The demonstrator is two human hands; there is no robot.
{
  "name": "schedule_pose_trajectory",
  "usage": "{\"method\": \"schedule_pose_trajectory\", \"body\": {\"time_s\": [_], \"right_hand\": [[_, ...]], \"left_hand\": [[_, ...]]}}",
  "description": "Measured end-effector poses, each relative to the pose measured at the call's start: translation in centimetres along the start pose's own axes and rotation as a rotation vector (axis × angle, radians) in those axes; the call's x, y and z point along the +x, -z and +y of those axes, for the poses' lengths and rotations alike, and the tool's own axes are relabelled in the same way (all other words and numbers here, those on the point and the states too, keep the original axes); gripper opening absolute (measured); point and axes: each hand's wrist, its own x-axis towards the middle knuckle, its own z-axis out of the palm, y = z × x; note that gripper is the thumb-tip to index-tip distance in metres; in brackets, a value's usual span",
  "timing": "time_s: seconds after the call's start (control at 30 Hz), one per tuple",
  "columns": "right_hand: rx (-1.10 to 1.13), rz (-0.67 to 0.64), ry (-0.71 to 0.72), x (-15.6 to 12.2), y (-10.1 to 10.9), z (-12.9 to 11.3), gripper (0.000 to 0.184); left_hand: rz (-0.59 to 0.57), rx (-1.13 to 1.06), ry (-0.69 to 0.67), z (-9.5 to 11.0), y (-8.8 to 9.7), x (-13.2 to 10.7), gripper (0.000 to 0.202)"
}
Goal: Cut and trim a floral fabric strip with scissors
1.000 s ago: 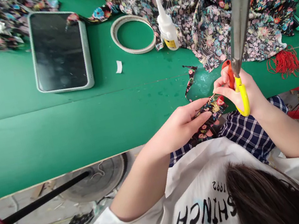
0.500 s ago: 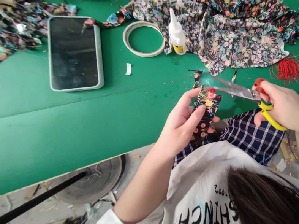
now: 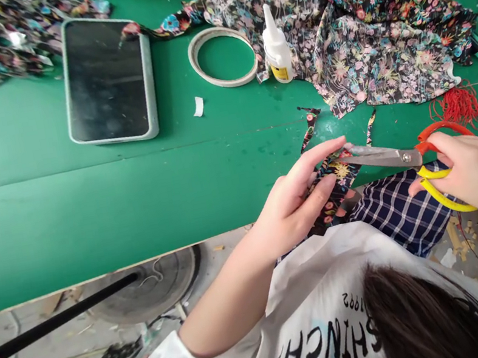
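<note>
The scissors (image 3: 404,157) have moved to the far end of the cloth (image 3: 342,173), the right hand (image 3: 474,165) curled round them; the left hand (image 3: 292,203) pinches the cloth, seemingly steadying it, by the bench (image 3: 132,204) edge.

On the table (image 3: 155,206), ring (image 3: 229,82) between tablet (image 3: 105,79) and bottle (image 3: 277,55), cloth (image 3: 378,49) behind bottle; before the cloth, scissors (image 3: 405,158).

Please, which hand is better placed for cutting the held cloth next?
The right hand, most likely: it holds the scissors by their handles, and the blades already reach the upper end of the cloth. The left hand is occupied holding that cloth.
</note>
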Motion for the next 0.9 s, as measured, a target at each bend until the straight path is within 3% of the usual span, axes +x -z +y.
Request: {"method": "schedule_pose_trajectory", "body": {"time_s": [0.1,0.23,0.33,0.43,0.6,0.9], "right_hand": [[-0.047,0.088,0.036,-0.1,0.2,-0.4,0.036],[-0.127,0.215,0.109,-0.5,0.2,-0.3,0.03],[-0.153,0.255,0.127,-1.0,0.2,0.0,0.024],[-0.167,0.242,0.12,-1.4,0.3,0.1,0.024],[-0.221,0.221,0.108,-1.7,0.8,0.1,0.024],[-0.214,0.199,0.075,-1.2,0.8,0.0,0.025]], "left_hand": [[0.014,0.114,-0.038,0.2,0.1,0.1,0.035],[-0.11,0.1,0.067,0.6,0.1,-0.1,0.035],[-0.064,0.068,0.093,1.0,-0.1,-0.5,0.041],[0.009,0.033,0.161,1.4,-0.4,-0.8,0.055],[-0.056,-0.067,0.269,2.2,-0.5,-0.8,0.067],[-0.041,0.02,0.222,3.2,0.1,-0.3,0.064]]}}
